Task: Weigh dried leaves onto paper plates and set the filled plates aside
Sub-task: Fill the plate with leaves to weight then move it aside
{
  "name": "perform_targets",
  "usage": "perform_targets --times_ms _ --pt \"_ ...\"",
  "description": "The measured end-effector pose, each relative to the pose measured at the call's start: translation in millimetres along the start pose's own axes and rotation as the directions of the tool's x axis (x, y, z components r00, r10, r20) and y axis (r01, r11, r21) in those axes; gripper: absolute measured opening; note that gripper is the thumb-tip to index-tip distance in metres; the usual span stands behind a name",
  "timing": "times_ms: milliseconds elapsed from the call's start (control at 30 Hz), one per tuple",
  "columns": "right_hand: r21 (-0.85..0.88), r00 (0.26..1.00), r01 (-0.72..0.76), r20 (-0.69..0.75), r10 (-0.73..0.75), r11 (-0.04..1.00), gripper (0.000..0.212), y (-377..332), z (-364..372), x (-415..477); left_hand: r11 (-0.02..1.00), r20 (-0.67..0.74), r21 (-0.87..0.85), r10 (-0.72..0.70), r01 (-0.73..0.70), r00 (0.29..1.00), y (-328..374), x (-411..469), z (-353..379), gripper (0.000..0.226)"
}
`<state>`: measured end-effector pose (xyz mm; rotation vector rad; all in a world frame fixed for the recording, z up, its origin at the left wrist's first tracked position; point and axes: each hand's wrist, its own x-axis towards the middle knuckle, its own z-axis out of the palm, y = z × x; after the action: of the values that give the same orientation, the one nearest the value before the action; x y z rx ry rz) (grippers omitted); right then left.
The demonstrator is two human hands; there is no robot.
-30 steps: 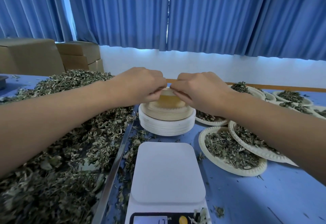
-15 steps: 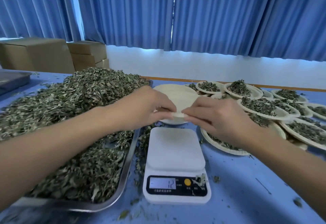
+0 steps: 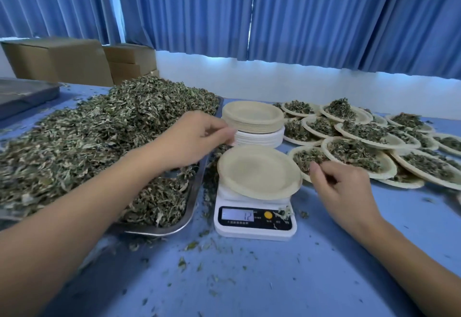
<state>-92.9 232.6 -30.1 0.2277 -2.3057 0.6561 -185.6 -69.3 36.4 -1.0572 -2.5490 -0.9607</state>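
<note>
Roughly midway, it seems: many filled plates (image 3: 359, 152) lie overlapping to the right of the scale (image 3: 254, 219), each holding a mound of dried leaves, so a good batch looks finished. On the scale sits one empty plate (image 3: 259, 172) with no leaves in it yet; the display reads 12. Behind the scale stands a stack of unused plates (image 3: 253, 122), tan ones on white, so plenty likely remains. Left of the scale, a metal tray (image 3: 194, 206) holds a heaped pile of dried leaves (image 3: 99, 142); crumbs dot the blue worktop (image 3: 249, 279) in front of the scale. The left hand (image 3: 197, 137) hovers behind and left of the scale, its grip loose and empty. The right hand (image 3: 344, 184) hangs just right of the scale, fingers loosely curled, its grip empty too.
</note>
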Motion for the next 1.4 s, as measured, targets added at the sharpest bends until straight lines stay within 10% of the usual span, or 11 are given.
perform_targets --times_ms 200,433,900,1100,1400 --pt "0.001 0.969 -0.12 0.216 0.117 0.993 0.055 4.4 5.1 -8.6 0.833 0.082 0.45 -0.397 0.322 0.914 -76.5 46.7 2.2 0.045" --pt "-0.182 0.917 -0.124 0.354 0.183 0.975 0.053 12.1 10.1 -6.7 0.736 0.088 0.507 -0.562 0.449 0.822 -125.8 57.1 42.3 0.058" --pt "-0.333 0.859 -0.058 0.464 0.217 0.941 0.052 6.2 9.8 -1.9 0.803 0.149 0.524 -0.415 0.284 0.898 -107.5 57.9 39.1 0.038" --pt "-0.334 0.863 -0.034 0.465 0.197 0.942 0.052 8.6 10.0 -3.0 0.773 0.325 0.578 -0.513 0.262 0.795 -77.4 53.0 28.5 0.023" --pt "-0.328 0.866 0.0 0.472 0.164 0.945 0.054 16.7 12.6 -0.1 0.854 0.633 0.478 -0.496 0.204 0.595 -28.2 4.0 -27.2 0.074"
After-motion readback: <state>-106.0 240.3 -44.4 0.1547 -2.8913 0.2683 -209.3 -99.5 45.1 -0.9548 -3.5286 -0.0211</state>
